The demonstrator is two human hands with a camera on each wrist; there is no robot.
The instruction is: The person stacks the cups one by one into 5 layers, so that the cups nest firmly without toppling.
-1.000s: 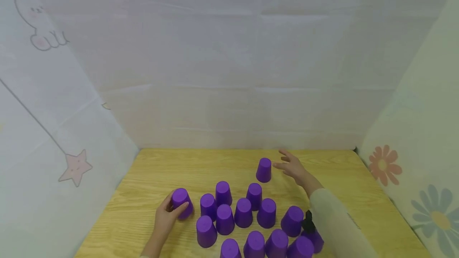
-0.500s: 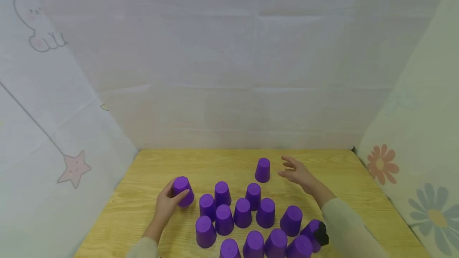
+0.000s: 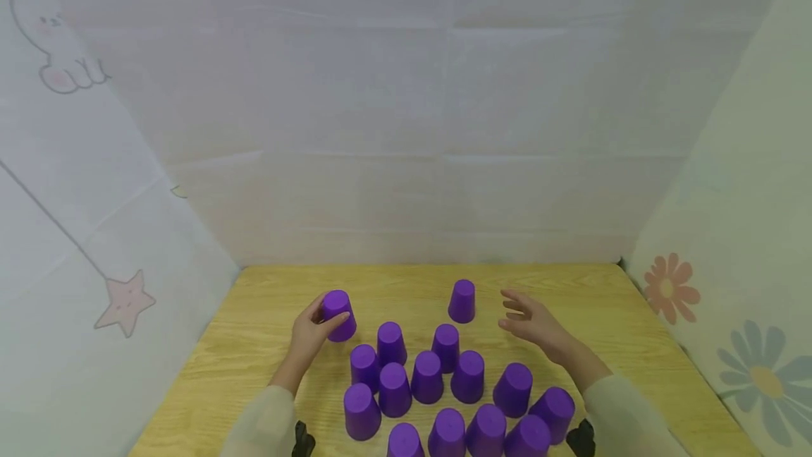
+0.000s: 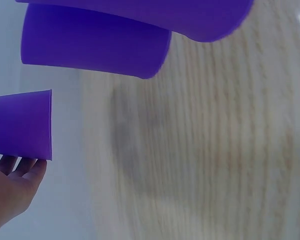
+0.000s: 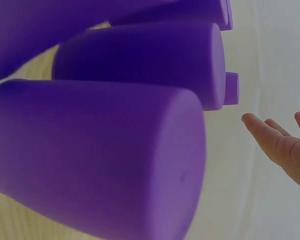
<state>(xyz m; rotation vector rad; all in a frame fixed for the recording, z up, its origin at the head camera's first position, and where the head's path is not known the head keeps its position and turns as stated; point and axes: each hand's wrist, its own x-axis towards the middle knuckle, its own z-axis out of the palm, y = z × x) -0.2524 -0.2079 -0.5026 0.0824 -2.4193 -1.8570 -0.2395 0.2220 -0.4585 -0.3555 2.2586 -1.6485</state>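
Purple tapered plastic cup [image 3: 338, 314], smooth and inverted, is gripped by the left hand [image 3: 311, 333] near the grained wooden tabletop's [image 3: 266, 316] left edge. Right hand [image 3: 533, 319] hovers open, empty.

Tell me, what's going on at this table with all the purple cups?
A person works at a wooden table covered with upside-down purple cups. The left hand holds one cup in its grip, at the far left of the group. The right hand is open and empty, hovering just right of a lone cup that stands apart behind the rest. The other cups stand clustered in loose rows near the person, none stacked.
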